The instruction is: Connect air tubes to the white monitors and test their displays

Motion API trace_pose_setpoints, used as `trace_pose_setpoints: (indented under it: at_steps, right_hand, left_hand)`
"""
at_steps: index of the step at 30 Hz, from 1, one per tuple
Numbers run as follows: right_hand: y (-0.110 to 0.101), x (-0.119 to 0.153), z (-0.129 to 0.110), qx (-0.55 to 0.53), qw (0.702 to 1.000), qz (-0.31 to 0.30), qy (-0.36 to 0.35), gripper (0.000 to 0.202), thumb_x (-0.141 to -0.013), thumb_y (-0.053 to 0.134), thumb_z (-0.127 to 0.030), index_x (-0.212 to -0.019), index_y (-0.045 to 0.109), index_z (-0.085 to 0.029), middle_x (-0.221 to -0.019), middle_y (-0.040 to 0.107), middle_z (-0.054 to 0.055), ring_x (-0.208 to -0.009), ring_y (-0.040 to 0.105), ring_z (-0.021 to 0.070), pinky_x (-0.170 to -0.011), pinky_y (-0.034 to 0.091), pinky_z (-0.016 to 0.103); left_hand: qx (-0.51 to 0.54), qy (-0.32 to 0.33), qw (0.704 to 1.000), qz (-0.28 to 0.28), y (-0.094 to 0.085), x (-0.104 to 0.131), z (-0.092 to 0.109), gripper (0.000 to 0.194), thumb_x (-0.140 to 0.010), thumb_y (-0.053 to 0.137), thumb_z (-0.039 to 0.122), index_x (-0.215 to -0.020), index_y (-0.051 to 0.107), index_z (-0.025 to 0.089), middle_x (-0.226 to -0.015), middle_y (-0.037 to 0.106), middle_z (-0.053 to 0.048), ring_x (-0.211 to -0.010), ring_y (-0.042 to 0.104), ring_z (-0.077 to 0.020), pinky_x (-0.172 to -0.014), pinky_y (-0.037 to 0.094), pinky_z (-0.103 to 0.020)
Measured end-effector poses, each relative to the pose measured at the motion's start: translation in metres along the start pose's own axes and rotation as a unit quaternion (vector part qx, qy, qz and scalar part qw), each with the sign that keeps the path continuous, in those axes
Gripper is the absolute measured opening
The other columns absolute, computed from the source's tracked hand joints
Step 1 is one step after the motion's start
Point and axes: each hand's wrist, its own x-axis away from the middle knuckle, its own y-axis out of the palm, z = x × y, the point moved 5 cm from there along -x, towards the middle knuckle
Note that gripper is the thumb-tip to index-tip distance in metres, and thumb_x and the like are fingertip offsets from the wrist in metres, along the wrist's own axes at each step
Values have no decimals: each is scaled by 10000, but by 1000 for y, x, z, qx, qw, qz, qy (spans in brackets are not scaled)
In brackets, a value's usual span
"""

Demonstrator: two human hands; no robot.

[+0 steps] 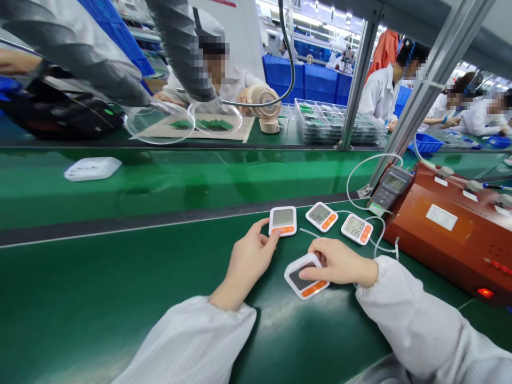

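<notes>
My left hand grips the left edge of a small white digital meter, thumb at its orange button strip. That meter's grey screen looks blank. Closer to me, my right hand holds a second white meter, tilted, with the thumb across its dark screen. Two more such meters lie beyond my right hand on the green bench: one meter with lit digits, and another meter beside it, also with digits. A thin clear tube ends between my hands.
On the right stands an orange-brown box with a red lit switch; a grey handheld gauge leans by it. Metal posts rise behind. A white plastic shell lies on the green belt. Co-workers sit beyond, near stacked clear trays.
</notes>
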Motion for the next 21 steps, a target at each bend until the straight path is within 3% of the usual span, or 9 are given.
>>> trace_pose_setpoints:
  at_steps: [2,3,5,7,9,12,15,19,21]
  right_hand:
    - [-4,0,5,-45,996,65,38,374,-855,701,-494,-762,515,-183,-686,501,-48,-621,450,106,-581,320,237]
    - [-6,0,8,-63,992,101,52,370,-883,658,-495,-756,507,-183,-685,501,-45,-627,450,109,-586,323,240]
    - [-10,0,13,-92,980,166,66,351,-934,570,-486,-771,508,-182,-715,521,-30,-657,466,117,-609,339,246]
    - [-12,-1,18,-97,971,207,70,344,-951,535,-479,-782,512,-181,-737,530,-22,-676,470,122,-625,346,252]
    - [-12,-2,19,-87,970,216,65,370,-954,531,-490,-750,499,-183,-709,509,-25,-660,452,121,-617,341,254]
    - [-11,-4,18,-109,975,191,38,423,-1018,408,-473,-721,492,-183,-677,495,-21,-630,457,117,-601,363,252]
    - [-11,-6,13,-117,979,167,-1,422,-1062,287,-367,-827,582,-177,-693,522,-10,-652,512,124,-638,424,250]
    - [-12,-6,7,-6,984,172,-52,190,-999,486,-225,-1015,671,-188,-904,642,29,-877,587,150,-828,464,271]
    - [-12,-6,7,32,983,175,-53,151,-966,545,-191,-1008,690,-182,-911,653,32,-866,592,147,-811,466,260]
  left_hand:
    - [-17,43,998,35,-5,3,5,543,-822,505,599,-1078,687,156,-542,560,5,-561,544,-187,-590,401,-299]
    - [13,62,998,21,-3,6,8,528,-823,501,604,-1027,697,158,-546,552,2,-564,539,-183,-590,406,-297]
    - [114,75,988,-78,11,15,15,530,-788,564,601,-1047,683,154,-605,589,-10,-578,553,-179,-576,431,-287]
    - [210,48,953,-211,32,28,23,622,-733,672,569,-1190,614,153,-693,638,-23,-595,581,-185,-558,462,-281]
    - [270,2,920,-283,46,40,28,736,-694,760,521,-1294,526,165,-794,671,-40,-638,606,-194,-558,495,-283]
    - [327,-44,900,-286,49,44,30,759,-660,828,487,-1272,509,172,-863,676,-53,-664,596,-184,-550,508,-272]
    - [373,-70,889,-257,41,37,28,691,-626,857,502,-1148,560,162,-790,651,-37,-599,539,-150,-498,464,-244]
    - [367,-83,883,-280,36,32,24,602,-603,886,486,-1019,592,165,-758,627,-25,-594,511,-133,-518,460,-241]
    - [345,-78,885,-304,38,34,24,552,-599,900,452,-954,592,162,-756,622,-24,-602,504,-127,-547,471,-245]
